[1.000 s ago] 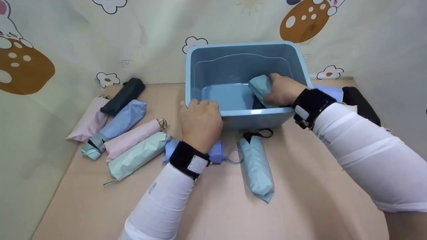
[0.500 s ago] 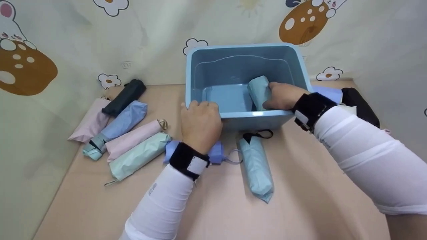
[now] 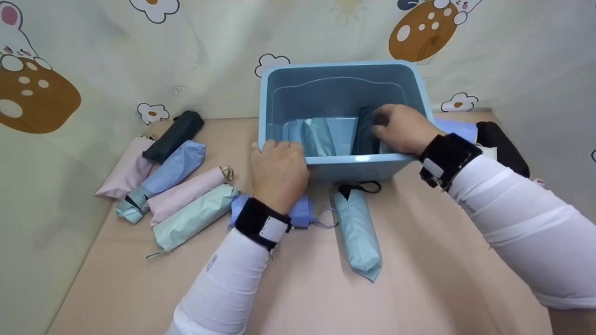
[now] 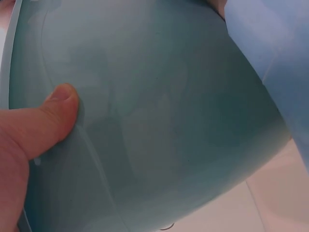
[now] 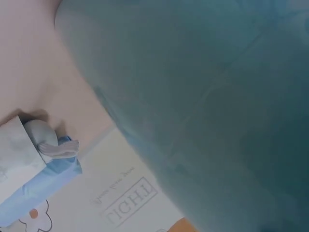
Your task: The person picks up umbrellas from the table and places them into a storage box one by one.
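My left hand grips the front rim of a light blue plastic bin. Its thumb presses on the bin's wall in the left wrist view. My right hand reaches over the right side into the bin, fingers bent, at the right edge of a dark folded umbrella. Whether it pinches that umbrella cannot be told, as the fingertips are partly hidden. Left of the dark umbrella, a pale teal folded umbrella lies in the bin, apart from the hand. The right wrist view shows mostly the bin's wall.
Left on the table lie several folded umbrellas, among them a mint one and a black one. A periwinkle umbrella and a light blue one lie before the bin. A black umbrella lies at right.
The pale teal umbrella, held by my right hand earlier, has moved left in the bin and been let go. My right hand is now beside the exposed dark umbrella. The left hand keeps its place.
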Action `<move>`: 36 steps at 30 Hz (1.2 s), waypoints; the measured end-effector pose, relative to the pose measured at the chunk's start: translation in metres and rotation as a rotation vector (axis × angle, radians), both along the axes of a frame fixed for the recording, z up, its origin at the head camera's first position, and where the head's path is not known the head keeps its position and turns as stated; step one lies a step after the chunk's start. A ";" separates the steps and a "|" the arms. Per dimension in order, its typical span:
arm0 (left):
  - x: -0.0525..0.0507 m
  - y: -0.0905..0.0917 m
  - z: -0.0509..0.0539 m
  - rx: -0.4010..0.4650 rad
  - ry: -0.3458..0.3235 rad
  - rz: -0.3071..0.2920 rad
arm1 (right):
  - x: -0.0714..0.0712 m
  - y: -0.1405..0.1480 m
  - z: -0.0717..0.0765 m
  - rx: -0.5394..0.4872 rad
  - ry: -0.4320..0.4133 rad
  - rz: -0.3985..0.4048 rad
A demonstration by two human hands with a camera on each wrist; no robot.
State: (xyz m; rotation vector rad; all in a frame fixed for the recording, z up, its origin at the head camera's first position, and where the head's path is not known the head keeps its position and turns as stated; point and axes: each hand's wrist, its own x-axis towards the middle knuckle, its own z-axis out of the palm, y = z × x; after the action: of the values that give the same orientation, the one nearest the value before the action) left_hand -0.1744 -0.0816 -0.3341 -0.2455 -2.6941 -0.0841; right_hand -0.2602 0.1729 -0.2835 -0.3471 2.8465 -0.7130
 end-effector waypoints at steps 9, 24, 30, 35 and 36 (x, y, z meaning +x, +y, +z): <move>-0.007 -0.003 0.004 0.024 -0.041 -0.007 | 0.011 0.046 0.006 -0.235 0.353 -0.131; -0.011 -0.003 0.009 0.045 -0.102 -0.006 | 0.028 0.200 -0.036 0.297 -0.215 -0.059; -0.011 -0.004 0.008 0.040 -0.116 0.002 | 0.041 0.203 -0.066 0.414 -0.221 -0.052; -0.009 -0.003 0.008 0.027 -0.114 0.000 | 0.048 0.202 -0.093 0.519 -0.158 -0.038; -0.009 -0.003 0.008 0.023 -0.113 -0.001 | 0.049 0.202 -0.096 0.532 -0.159 -0.034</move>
State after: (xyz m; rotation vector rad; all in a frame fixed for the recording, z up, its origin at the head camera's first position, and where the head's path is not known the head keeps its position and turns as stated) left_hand -0.1833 -0.0844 -0.3257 -0.2422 -2.8036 -0.1330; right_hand -0.2110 0.3749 -0.3793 -0.1484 2.7522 0.0289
